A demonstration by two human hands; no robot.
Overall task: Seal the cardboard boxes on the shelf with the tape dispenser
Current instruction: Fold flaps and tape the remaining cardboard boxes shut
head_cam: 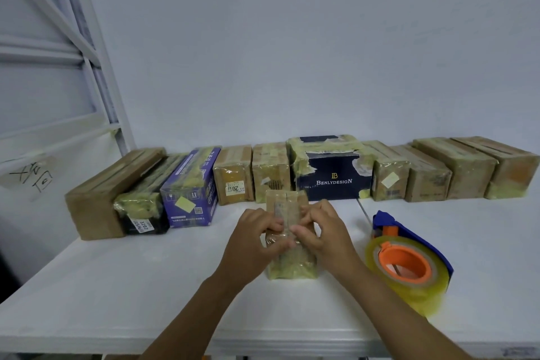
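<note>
Head view, the only one: small cardboard box stands on the white shelf, out in front of the row of boxes along the back wall. Both hands are on it. Left hand clamps its left side w/ fingers curled over the top; right hand clamps the right side, fingertips pinching at the clear tape across the middle, just about touching the left thumb. Looks like they're smoothing or pressing a strip down, though the tape end itself is too blurry to tell. Risks from here: tape is shiny and already wrinkled, so pressing unevenly could trap creases or leave the seam part open; box is narrow and tall-ish, a hard push from one side could tip or slide it on the smooth shelf. Tape dispenser, blue body w/ orange hub and yellowish roll, lies on the shelf just right of the right wrist, not held, near enough to get bumped by that forearm.
</note>
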